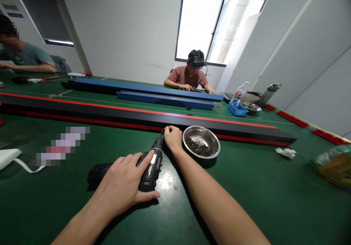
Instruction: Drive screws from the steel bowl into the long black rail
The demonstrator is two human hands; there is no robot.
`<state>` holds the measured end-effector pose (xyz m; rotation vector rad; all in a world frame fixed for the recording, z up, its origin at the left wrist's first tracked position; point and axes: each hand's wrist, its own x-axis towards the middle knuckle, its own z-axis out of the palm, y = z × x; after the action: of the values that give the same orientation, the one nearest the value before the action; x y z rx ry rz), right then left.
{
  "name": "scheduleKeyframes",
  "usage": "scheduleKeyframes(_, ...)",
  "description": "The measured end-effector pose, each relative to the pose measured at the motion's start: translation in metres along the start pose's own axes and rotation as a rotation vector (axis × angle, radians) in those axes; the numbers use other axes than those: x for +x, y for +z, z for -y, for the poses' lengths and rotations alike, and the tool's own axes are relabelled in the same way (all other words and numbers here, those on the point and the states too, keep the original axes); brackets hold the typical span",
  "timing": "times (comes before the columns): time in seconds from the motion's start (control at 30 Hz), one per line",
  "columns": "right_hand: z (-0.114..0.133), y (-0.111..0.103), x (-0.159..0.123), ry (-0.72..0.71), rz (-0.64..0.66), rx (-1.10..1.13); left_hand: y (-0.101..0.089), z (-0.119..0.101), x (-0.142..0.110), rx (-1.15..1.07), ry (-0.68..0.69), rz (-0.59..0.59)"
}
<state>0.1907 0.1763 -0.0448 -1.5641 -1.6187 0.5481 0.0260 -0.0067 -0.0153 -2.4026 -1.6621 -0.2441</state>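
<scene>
- My left hand [120, 179] is wrapped around a black power drill [149, 172], its bit [161, 132] pointing away from me.
- My right hand [173, 137] is apart from the left, fingertips drawn together beside the bit's tip; whether they pinch a screw, I can't tell.
- The tip is at the near edge of a long black-and-red profile [109, 117], which lies across the green bench [241, 201].
- Just right of my right hand, a metal bowl [211, 137] holds plenty of small dark pieces, probably screws [201, 150].
- I'd judge the work at this spot to be under way, with the bit and my fingertips together there. I can't make out any seated screws, so how much of the profile is done or left isn't clear.
- Beyond it lie two blue profiles [164, 99], and a co-worker [189, 79] sits across from me.
</scene>
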Motion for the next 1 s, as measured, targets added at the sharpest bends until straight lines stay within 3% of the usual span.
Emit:
scheduleKeyframes(0.83, 0.011, -0.007, -0.004, 0.013, 0.051, -0.09, 0.003, 0.0, -0.002, -0.013, 0.0, -0.036)
scheduleKeyframes(0.93, 0.031, -0.03, 0.003, 0.01, 0.16, -0.176, 0.003, 0.0, -0.002, -0.032, -0.004, -0.052)
scheduleKeyframes(1.0, 0.047, -0.06, 0.01, -0.009, 0.379, -0.242, 0.004, 0.0, -0.003, -0.043, -0.007, -0.053)
